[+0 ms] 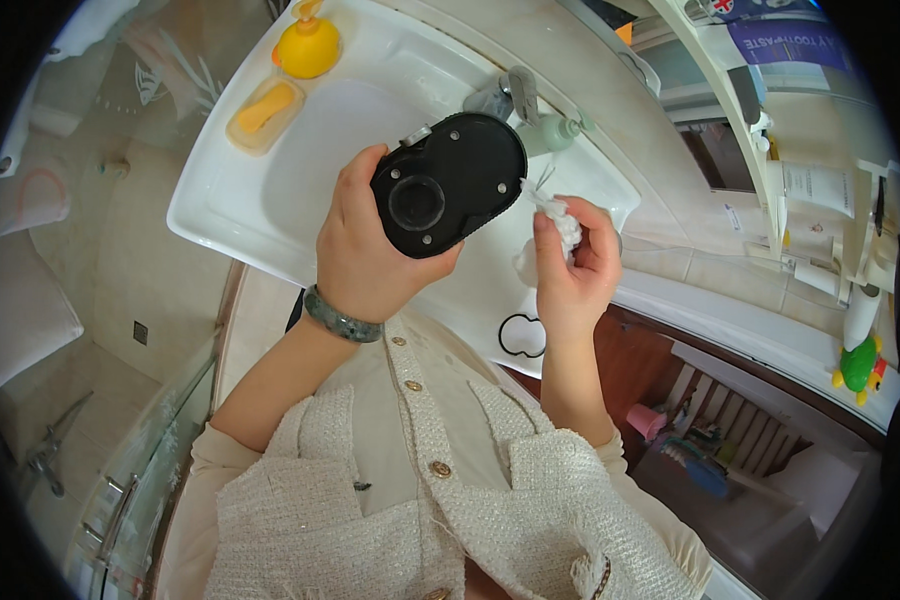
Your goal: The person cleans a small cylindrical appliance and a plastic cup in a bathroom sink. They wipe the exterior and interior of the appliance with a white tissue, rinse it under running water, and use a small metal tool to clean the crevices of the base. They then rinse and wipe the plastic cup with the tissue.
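My left hand (371,232) grips a black oval device (469,169) from its lower left side, over the white washbasin (285,184). The device's flat face is turned up; it bears several screws, a round recess and a small metal tab on its upper edge. Just right of it, my right hand (577,262) pinches a crumpled white tissue (562,221) between thumb and fingers. The tissue's ragged tip comes close to the device's right edge; whether they touch I cannot tell. A thin black ring-shaped gasket (501,336) lies on the basin's near rim, below my right hand.
A yellow duck-shaped dispenser (309,46) and a soap dish (246,133) with yellow soap stand on the basin's left rim. Behind the device are a chrome faucet (523,94) and a green pump bottle (555,133). A glass door (154,457) is left; a toy turtle (860,367) sits right.
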Motion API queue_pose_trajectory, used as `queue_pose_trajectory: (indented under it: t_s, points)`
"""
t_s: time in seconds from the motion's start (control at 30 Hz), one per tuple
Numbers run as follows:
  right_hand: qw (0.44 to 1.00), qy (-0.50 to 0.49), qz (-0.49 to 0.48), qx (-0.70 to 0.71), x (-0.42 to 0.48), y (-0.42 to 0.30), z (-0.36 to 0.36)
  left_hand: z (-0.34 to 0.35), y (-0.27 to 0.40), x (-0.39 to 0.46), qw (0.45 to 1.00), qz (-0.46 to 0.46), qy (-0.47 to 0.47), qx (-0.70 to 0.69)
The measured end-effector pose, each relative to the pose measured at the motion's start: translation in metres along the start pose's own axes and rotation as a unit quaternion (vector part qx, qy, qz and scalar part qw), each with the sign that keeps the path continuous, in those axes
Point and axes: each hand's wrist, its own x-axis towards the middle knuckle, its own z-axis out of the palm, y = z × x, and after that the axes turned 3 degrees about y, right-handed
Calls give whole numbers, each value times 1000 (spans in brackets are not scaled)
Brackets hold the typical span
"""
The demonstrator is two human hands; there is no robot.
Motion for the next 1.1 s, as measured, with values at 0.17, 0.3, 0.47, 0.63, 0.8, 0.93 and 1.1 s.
queue_pose_trajectory:
  t_s: [0.17, 0.3, 0.47, 0.63, 0.8, 0.93, 1.1]
  points:
    - [961, -129, -198, -140, 15, -27, 21, -1, 9, -6, 1000, 10, -29, -1]
    - [934, -187, -257, -161, 6, -27, 21, -5, 13, -7, 998, 50, -15, 19]
    - [924, -266, -253, -104, -9, -23, 15, -3, 11, -15, 998, 58, -12, 23]
    - [919, -336, -208, 10, -5, -24, 4, -7, 12, -16, 996, 73, -38, 12]
    - [974, -196, -113, -28, 3, -39, -2, -7, 21, -12, 998, 32, -45, -4]
    - [966, -177, -169, -79, -2, -30, 15, -7, 24, -12, 997, 53, -48, 1]
    - [944, -201, -258, -46, -8, -36, 26, -8, 18, -12, 991, 124, -44, 14]
